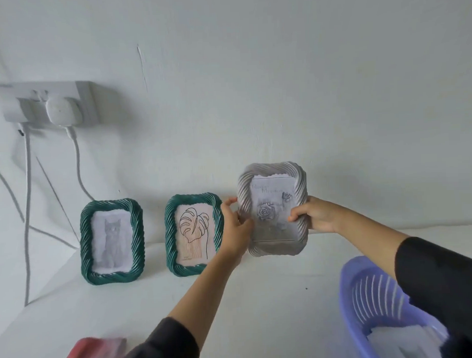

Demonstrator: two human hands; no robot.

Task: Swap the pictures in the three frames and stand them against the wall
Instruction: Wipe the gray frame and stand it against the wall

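Both hands hold the silver twisted-rope frame (273, 201) just to the right of the green frame with the leaf drawing (194, 234). The left hand (235, 224) takes its left edge and the right hand (315, 216) takes its right edge, so each grip is closed on the frame, one on each side. I think this two-sided hold is to keep the frame upright and facing the room while it is brought in line with the others. Its picture, grey roses with some writing that I cannot read, sits inside already. Whether its bottom edge touches the white tabletop (233, 299), I cannot tell.

The leaf frame leans back against the wall (253, 84). To the left of it, the green frame with the cat picture (112, 240) leans in the same way. So it seems two frames are finished and this one is the last. Well to the right of the leaf frame, nearer to the person, there is a lilac plastic basket (351, 303) with something white in it.
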